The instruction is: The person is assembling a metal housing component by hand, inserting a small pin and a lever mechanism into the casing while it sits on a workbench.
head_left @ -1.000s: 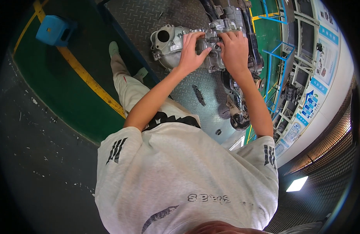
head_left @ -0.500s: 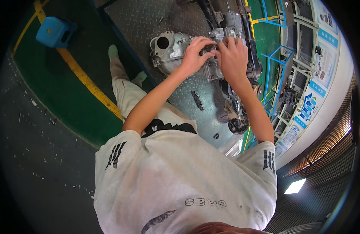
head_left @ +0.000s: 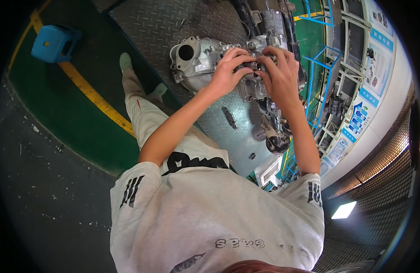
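A silvery cast-metal gearbox housing (head_left: pixel 202 57) with a round flanged opening lies on the bench, and both my hands are over its right part. My left hand (head_left: pixel 228 70) is closed, thumb and fingers pinching a small metal cylindrical part (head_left: pixel 257 66) at the housing. From the other side my right hand (head_left: pixel 282 75) curls its thumb and fingertips round the same part. Whether that part is loose or fixed to the housing I cannot tell. Finger undersides are hidden. Below the hands, a dark rounded metal piece (head_left: pixel 277 144) belongs to the assembly's near end.
The bench has a metal checker-plate top (head_left: pixel 214 107) with a dark scuff and a small dark round piece (head_left: pixel 252 156). A blue plastic stool (head_left: pixel 53 44) stands on the green floor at left. Blue metal frames (head_left: pixel 320 91) and a rack of parts stand at right.
My fingertips have drawn slightly apart, the right hand shifting a little right and nearer, so the small cylindrical part now shows between them. The whole view has shifted slightly.
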{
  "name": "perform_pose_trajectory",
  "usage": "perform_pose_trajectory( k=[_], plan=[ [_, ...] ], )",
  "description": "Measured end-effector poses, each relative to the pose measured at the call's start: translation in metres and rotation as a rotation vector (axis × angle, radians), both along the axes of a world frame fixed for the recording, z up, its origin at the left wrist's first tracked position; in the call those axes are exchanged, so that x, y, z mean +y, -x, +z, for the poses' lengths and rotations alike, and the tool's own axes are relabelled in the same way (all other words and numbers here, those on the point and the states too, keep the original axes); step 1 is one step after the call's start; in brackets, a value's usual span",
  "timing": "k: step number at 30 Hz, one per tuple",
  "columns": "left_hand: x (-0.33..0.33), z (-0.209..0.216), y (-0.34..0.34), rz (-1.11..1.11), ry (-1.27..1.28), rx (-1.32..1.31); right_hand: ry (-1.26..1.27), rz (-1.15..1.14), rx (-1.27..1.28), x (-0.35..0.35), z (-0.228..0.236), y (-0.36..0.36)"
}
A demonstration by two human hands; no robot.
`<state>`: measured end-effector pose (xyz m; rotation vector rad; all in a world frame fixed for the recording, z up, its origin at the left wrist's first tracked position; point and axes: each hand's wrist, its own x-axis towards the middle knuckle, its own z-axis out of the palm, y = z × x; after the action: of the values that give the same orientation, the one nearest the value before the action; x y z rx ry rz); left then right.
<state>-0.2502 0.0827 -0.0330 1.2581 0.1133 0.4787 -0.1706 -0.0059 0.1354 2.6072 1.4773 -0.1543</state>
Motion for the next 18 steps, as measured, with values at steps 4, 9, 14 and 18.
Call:
perform_pose_trajectory(
  k=[4,9,14,18],
  plan=[
    [0.006,0.008,0.003,-0.061,0.073,0.034,0.041,-0.003,-0.035,0.001,-0.002,-0.004],
    [-0.003,-0.012,-0.005,0.01,0.032,-0.081,0.011,0.034,0.054,-0.002,0.001,-0.016],
    [-0.002,-0.01,-0.002,-0.016,0.095,0.018,-0.012,0.01,0.003,-0.001,-0.006,-0.015],
    [-0.006,-0.011,-0.003,-0.017,0.033,-0.02,-0.061,0.077,0.044,-0.004,-0.005,-0.02]
  ],
)
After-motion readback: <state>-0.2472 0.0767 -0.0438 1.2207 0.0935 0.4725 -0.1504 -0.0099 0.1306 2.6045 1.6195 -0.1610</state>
